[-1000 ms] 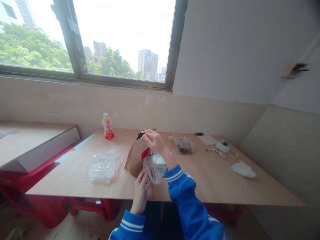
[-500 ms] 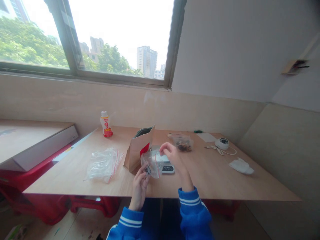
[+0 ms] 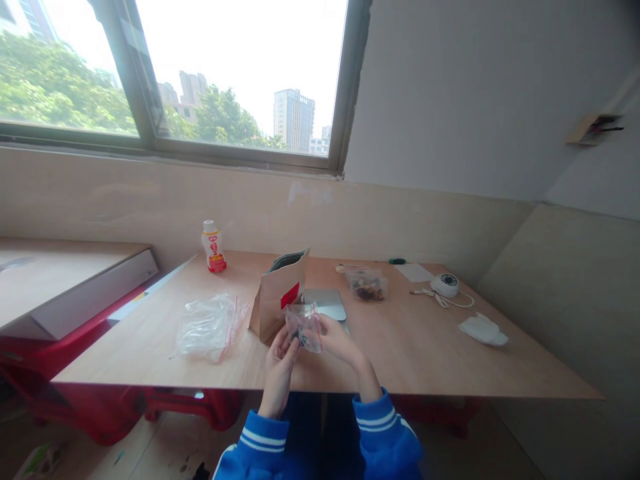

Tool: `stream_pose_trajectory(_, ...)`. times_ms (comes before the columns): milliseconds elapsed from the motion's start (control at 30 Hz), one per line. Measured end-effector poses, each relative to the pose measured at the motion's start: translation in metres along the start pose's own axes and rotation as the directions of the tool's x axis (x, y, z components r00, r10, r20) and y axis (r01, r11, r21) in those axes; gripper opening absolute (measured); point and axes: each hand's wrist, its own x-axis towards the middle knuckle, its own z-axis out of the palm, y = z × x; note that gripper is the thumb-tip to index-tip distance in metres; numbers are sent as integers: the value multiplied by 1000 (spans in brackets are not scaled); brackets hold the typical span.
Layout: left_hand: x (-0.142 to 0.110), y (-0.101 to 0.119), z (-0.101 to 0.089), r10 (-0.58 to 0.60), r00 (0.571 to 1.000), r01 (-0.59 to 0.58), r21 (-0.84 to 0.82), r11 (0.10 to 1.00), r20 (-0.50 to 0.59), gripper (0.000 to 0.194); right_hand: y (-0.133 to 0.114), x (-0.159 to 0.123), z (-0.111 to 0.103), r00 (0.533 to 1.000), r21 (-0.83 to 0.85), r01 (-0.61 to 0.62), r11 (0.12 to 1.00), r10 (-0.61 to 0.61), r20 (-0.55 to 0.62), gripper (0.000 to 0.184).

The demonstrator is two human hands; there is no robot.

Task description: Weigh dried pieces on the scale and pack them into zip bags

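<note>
A small clear zip bag (image 3: pixel 309 327) with a red seal line and some dark bits in its bottom is held up over the table's front half. My left hand (image 3: pixel 281 355) is closed on its lower left end. At the seal side, my right hand (image 3: pixel 336 337) pinches the bag's edge. Just behind stands an upright kraft paper pouch (image 3: pixel 273 300) with a red label, its top gaping. A kitchen scale (image 3: pixel 325 303) with a silver plate lies beyond my right hand, its front part covered by the hand.
Flat clear zip bags (image 3: pixel 206 328) lie at left, below a white and red bottle (image 3: pixel 214 247). Behind the scale rests a filled zip bag (image 3: pixel 367 285). To the right are a white round device (image 3: pixel 444 285) with a cable and a crumpled white bag (image 3: pixel 483 330).
My right hand has come down and toward me, now gripping the seal side of the small bag. The scale's plate shows more, while its button panel is now covered.
</note>
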Motion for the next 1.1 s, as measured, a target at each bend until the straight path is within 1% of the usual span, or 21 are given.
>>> stream_pose_trajectory(133, 1, -1, 0, 11, 1000, -11, 17, 1000, 11, 54, 3, -5, -3, 995, 58, -52, 997, 47, 90, 32)
stream_pose_trajectory(200, 1, -1, 0, 14, 1000, -14, 17, 1000, 16, 53, 4, -7, -3, 992, 63, -67, 996, 60, 111, 35)
stream_pose_trajectory(267, 1, -1, -1, 13, 1000, -14, 16, 1000, 22, 52, 4, -7, -4, 991, 39, -81, 996, 76, 113, 34)
stream_pose_trajectory(367, 0, 1, -1, 10, 998, -10, 8, 1000, 54, 51, 2, -8, -6, 995, -8, -63, 998, 63, 72, 26)
stream_pose_trajectory(467, 0, 4, 0, 4, 997, -4, 3, 1000, 83, 48, -3, -8, -14, 999, -26, -37, 999, 37, -5, 16)
stream_pose_trajectory(567, 0, 6, 0, -12, 998, 13, -5, 1000, 66, 46, -13, -3, -29, 995, -44, -8, 999, 4, -100, 17)
stream_pose_trajectory(600, 0, 7, -1, -19, 998, 20, -8, 1000, 52, 46, -18, 2, -35, 986, -53, 18, 998, -26, -163, 18)
stream_pose_trajectory(633, 0, 8, -1, -29, 999, 29, -9, 1000, 40, 47, -24, 8, -41, 967, -62, 51, 997, -65, -246, 19)
stream_pose_trajectory(667, 0, 8, -2, -38, 999, 39, -8, 999, 29, 47, -31, 16, -45, 935, -76, 88, 993, -109, -338, 20)
stream_pose_trajectory(700, 0, 8, -2, -47, 999, 47, -5, 999, 21, 47, -38, 26, -49, 892, -93, 125, 988, -153, -426, 20)
stream_pose_trajectory(733, 1, 9, -3, -55, 998, 55, 2, 998, 17, 47, -46, 36, -50, 850, -112, 161, 981, -196, -490, 20)
stream_pose_trajectory(767, 1, 9, -3, -62, 998, 62, 11, 998, 16, 47, -55, 48, -50, 819, -135, 202, 970, -243, -519, 20)
stream_pose_trajectory(800, 1, 9, -3, -69, 997, 69, 20, 997, 18, 46, -63, 59, -47, 799, -157, 249, 956, -294, -524, 19)
stream_pose_trajectory(867, 1, 10, -3, -80, 997, 80, 34, 996, 19, 46, -76, 81, -36, 795, -184, 333, 925, -381, -472, 16)
stream_pose_trajectory(967, 0, 11, -2, -89, 996, 88, 44, 995, 21, 45, -85, 104, -13, 846, -186, 378, 907, -420, -327, 15)
stream_pose_trajectory(1033, -1, 12, -2, -88, 996, 87, 46, 995, 23, 43, -84, 111, -1, 878, -227, 383, 895, -430, -211, 19)
stream_pose_trajectory(1100, -2, 12, -3, -92, 995, 91, 44, 995, 23, 41, -81, 111, 6, 891, -282, 396, 874, -440, -114, 27)
